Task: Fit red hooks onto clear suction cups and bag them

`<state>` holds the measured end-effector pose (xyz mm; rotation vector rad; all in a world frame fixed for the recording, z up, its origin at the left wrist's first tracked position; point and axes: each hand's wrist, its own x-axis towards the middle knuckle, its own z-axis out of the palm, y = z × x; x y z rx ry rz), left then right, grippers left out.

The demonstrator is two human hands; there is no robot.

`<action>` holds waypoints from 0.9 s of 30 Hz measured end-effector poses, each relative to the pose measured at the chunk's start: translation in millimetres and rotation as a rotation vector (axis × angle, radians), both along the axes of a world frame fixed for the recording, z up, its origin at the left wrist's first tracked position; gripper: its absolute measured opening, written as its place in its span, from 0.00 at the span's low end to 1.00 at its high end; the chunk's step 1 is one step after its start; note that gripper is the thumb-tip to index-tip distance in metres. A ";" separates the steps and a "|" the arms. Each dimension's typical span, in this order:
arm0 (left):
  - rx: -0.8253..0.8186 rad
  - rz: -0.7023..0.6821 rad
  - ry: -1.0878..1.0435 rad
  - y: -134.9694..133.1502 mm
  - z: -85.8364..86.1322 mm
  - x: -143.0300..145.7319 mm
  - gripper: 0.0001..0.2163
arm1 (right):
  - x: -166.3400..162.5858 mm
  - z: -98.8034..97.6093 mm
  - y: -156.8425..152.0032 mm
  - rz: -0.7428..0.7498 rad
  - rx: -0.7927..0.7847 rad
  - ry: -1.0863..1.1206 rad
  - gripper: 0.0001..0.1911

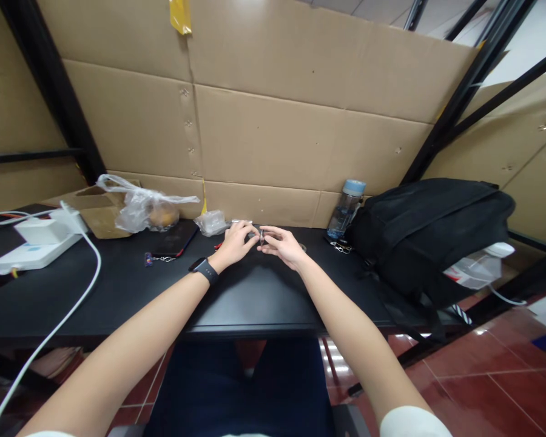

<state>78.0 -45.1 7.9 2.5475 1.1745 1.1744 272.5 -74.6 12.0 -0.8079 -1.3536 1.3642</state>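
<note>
Both arms reach out over a black desk (118,285). My left hand (235,240), with a black watch on its wrist, and my right hand (283,244) meet fingertip to fingertip above the desk's far middle. Together they pinch a small metal object (261,235), too small to name. The fingers of both hands are curled and pressed on it. A small clear bag (212,222) lies just left of the hands.
At the left stand a white power strip (31,246) with a cable, an open cardboard box (95,209), a plastic bag with something orange (152,209) and a dark phone (175,243). A water bottle (346,209) and black backpack (430,233) sit right. Cardboard walls the back.
</note>
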 end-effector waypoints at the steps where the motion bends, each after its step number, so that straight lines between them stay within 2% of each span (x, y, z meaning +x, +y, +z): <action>1: -0.002 0.004 0.012 0.0 -0.5 0.2 0.08 | 0.6 0.3 0.7 -0.011 -0.014 0.009 0.19; 4: 0.002 0.051 0.054 1.5 -4.9 -0.4 0.10 | 2.3 2.1 2.4 -0.047 -0.051 0.038 0.17; 7: 0.023 0.100 0.188 4.0 -11.9 -2.7 0.13 | 5.3 3.5 4.6 -0.059 -0.074 0.062 0.17; 11: 0.085 0.035 0.392 6.1 -18.7 -1.9 0.17 | 10.7 3.6 8.2 -0.075 -0.103 0.103 0.17; 18: 0.044 0.030 0.478 10.9 -27.1 5.8 0.17 | 16.0 6.2 8.9 -0.098 -0.149 0.169 0.18; 21: 0.048 0.019 0.470 11.0 -27.3 3.7 0.18 | 17.7 7.3 8.0 -0.068 -0.155 0.179 0.18; 27: 0.097 -0.037 0.544 3.4 -18.8 -1.1 0.13 | 22.8 5.7 12.6 -0.116 -0.123 0.221 0.18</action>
